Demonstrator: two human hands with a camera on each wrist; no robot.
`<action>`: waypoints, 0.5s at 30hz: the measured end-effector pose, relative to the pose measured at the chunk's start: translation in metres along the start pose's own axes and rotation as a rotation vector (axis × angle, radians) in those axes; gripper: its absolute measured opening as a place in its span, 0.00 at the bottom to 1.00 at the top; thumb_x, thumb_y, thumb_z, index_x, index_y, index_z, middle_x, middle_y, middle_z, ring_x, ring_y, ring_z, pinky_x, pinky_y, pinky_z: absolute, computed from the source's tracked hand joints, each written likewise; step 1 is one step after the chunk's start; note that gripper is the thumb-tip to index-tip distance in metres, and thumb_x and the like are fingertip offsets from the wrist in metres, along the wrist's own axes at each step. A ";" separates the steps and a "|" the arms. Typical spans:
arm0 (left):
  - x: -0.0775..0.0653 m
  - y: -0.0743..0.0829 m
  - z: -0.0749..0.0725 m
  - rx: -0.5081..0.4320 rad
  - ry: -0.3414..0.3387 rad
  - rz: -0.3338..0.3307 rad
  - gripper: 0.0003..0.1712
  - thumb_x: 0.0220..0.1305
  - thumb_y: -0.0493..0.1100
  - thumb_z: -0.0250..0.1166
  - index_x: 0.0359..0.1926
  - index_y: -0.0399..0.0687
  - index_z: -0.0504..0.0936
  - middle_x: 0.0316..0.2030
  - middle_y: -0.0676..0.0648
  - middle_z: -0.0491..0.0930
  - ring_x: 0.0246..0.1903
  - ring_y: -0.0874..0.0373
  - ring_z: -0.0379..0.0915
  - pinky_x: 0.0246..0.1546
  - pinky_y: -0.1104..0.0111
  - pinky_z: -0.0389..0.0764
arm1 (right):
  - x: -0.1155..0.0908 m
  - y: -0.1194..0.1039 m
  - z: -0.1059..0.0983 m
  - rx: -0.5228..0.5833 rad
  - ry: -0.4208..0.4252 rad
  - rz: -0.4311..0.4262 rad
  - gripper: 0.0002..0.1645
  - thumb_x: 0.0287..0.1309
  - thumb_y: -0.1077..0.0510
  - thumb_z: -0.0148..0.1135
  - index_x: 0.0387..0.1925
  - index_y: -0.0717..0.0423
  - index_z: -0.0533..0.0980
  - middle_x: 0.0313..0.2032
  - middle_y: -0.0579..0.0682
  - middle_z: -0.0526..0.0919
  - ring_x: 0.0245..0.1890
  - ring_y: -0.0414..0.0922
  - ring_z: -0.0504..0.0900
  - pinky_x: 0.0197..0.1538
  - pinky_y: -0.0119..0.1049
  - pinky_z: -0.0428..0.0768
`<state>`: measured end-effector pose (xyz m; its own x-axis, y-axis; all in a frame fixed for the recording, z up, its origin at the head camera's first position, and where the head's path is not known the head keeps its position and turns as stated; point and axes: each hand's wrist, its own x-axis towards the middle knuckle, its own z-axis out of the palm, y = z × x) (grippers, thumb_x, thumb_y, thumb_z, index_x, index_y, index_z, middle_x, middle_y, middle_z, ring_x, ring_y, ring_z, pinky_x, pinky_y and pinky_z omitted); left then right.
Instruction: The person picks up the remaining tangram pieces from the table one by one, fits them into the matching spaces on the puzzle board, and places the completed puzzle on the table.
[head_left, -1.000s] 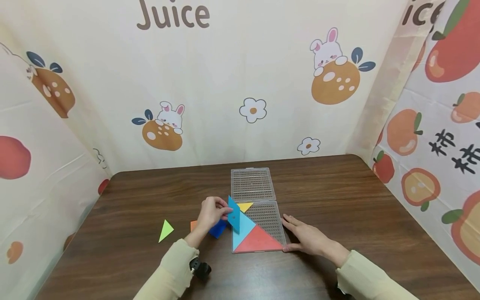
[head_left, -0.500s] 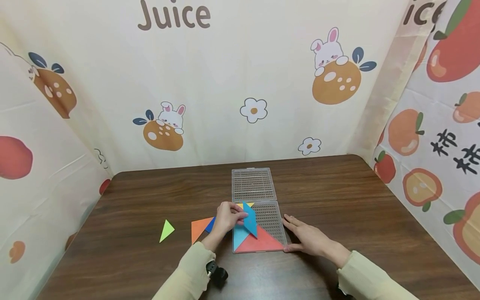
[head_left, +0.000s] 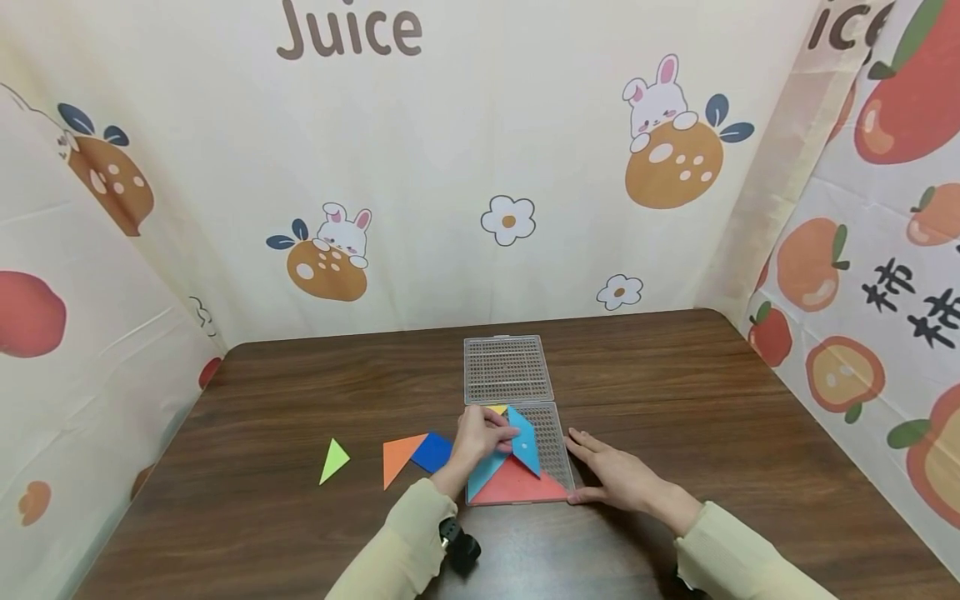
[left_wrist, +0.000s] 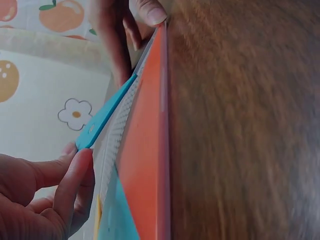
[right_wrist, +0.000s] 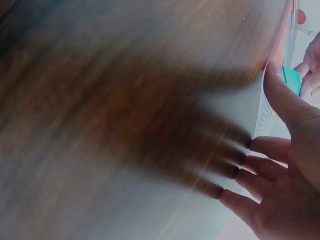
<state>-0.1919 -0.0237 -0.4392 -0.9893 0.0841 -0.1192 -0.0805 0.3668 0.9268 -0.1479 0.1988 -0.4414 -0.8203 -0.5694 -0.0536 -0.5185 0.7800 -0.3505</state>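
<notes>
My left hand point(head_left: 483, 437) pinches a blue parallelogram tangram piece point(head_left: 525, 442) between thumb and fingers, close over the lower half of a clear hinged case point(head_left: 553, 442). In the left wrist view, that tangram piece point(left_wrist: 107, 112) slants above the case. Lying in the case are a large red triangle point(head_left: 517, 486), a light blue triangle point(head_left: 482, 473) partly covered by my hand, and a yellow triangle point(head_left: 498, 409), mostly hidden. My right hand point(head_left: 618, 475) rests on the table with spread fingers, thumb at the case's near right corner and fingertips along its right edge.
Left of the case lie an orange triangle point(head_left: 401, 454), a dark blue square point(head_left: 432, 452) and a small green triangle point(head_left: 333, 461). The open lid point(head_left: 506, 371) lies flat behind the case. A printed curtain point(head_left: 450, 167) borders the wooden table point(head_left: 300, 392).
My left hand has carried the blue parallelogram rightward over the case, uncovering the orange triangle and dark blue square. My right hand has stayed at the case's edge.
</notes>
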 end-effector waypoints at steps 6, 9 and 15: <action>0.000 0.003 0.012 -0.016 -0.017 -0.023 0.06 0.47 0.33 0.67 0.24 0.32 0.80 0.16 0.43 0.78 0.15 0.54 0.77 0.20 0.69 0.77 | 0.000 0.000 0.000 -0.001 -0.004 0.000 0.49 0.46 0.37 0.59 0.60 0.66 0.61 0.60 0.64 0.59 0.58 0.57 0.62 0.50 0.49 0.69; 0.000 0.005 0.018 -0.062 -0.023 -0.047 0.06 0.47 0.32 0.67 0.25 0.31 0.79 0.17 0.42 0.79 0.16 0.54 0.78 0.20 0.68 0.77 | 0.000 0.000 0.000 -0.005 0.000 -0.002 0.48 0.46 0.37 0.59 0.60 0.66 0.61 0.60 0.64 0.59 0.58 0.57 0.62 0.49 0.49 0.69; -0.001 0.008 0.028 -0.083 -0.035 -0.064 0.05 0.47 0.30 0.66 0.25 0.30 0.79 0.17 0.41 0.79 0.17 0.52 0.78 0.19 0.67 0.77 | 0.000 0.001 0.001 0.001 0.006 -0.001 0.48 0.46 0.37 0.60 0.60 0.66 0.61 0.60 0.64 0.59 0.58 0.57 0.62 0.49 0.49 0.69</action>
<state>-0.1878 0.0046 -0.4416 -0.9771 0.0956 -0.1903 -0.1549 0.2944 0.9430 -0.1480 0.1993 -0.4421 -0.8213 -0.5686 -0.0474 -0.5192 0.7791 -0.3513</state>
